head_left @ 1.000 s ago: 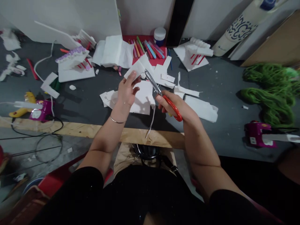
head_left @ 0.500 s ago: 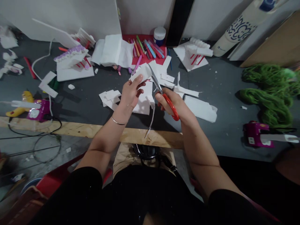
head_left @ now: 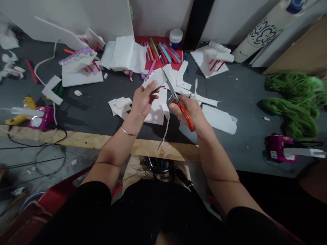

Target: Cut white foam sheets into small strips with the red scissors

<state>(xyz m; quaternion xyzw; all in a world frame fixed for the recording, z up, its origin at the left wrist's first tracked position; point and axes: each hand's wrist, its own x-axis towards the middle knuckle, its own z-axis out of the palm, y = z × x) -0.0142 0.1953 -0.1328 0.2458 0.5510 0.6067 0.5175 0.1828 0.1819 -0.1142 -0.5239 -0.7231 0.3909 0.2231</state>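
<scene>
While the left hand [head_left: 142,101] pinches a white paper piece [head_left: 158,78] at upper centre, the right hand [head_left: 193,110] grips red-handled scissors [head_left: 176,98].

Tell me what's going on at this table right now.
A person's right hand holds red-handled scissors, while the left hand holds a small white piece over the dark table. The blades are at the piece's edge; I can't tell whether they're cutting into it. White scraps lie around, with coloured pens behind and green yarn off to the right.
</scene>
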